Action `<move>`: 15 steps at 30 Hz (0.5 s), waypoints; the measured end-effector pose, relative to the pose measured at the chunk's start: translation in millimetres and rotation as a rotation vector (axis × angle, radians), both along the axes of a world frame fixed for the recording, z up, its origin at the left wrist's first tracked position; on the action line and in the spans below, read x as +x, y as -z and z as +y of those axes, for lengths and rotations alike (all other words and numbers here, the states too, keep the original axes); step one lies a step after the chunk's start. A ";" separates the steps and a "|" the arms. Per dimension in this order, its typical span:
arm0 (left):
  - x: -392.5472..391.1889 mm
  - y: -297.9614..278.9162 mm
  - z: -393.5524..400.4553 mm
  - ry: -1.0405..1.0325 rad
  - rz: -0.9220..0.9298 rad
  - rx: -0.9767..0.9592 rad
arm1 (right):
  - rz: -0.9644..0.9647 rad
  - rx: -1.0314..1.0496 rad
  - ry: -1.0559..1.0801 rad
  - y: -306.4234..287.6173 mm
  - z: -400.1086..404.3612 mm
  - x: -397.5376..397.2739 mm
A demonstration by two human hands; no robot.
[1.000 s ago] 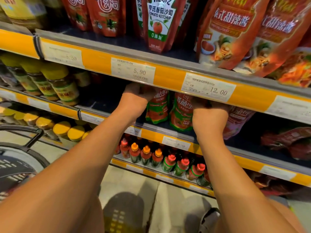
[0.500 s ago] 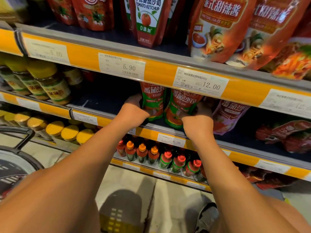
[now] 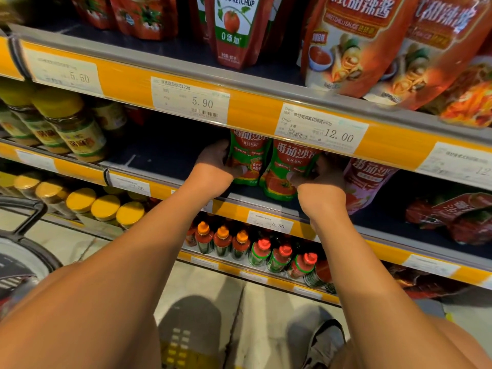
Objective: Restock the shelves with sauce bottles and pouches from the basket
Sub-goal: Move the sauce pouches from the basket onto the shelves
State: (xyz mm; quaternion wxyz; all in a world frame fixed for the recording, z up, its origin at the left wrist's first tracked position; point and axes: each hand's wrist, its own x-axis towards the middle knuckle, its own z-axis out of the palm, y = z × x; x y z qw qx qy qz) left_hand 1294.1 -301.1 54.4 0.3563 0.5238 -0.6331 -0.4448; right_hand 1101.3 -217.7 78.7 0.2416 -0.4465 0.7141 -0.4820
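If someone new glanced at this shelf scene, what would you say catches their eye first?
Both hands on the middle shelf: the left hand holds a green-and-red ketchup pouch, the right hand holds its neighbour pouch. Above them runs the orange price rail, with large sweet chilli sauce pouches at upper right.

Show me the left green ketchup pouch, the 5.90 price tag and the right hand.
left green ketchup pouch (image 3: 249, 158), head view, front panel.
5.90 price tag (image 3: 190, 101), head view, label middle.
right hand (image 3: 320, 179), head view, back of hand.
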 end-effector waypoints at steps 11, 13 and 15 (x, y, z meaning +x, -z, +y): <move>-7.3 9.1 -3.3 -0.030 -0.091 -0.082 | -0.010 -0.014 0.006 3.9 -10.2 4.6; -7.5 10.5 -2.4 -0.036 -0.109 -0.091 | 0.025 0.000 -0.003 3.1 -10.3 4.7; -7.3 11.4 -0.7 -0.036 -0.118 -0.095 | 0.035 0.008 -0.002 0.2 -8.4 7.0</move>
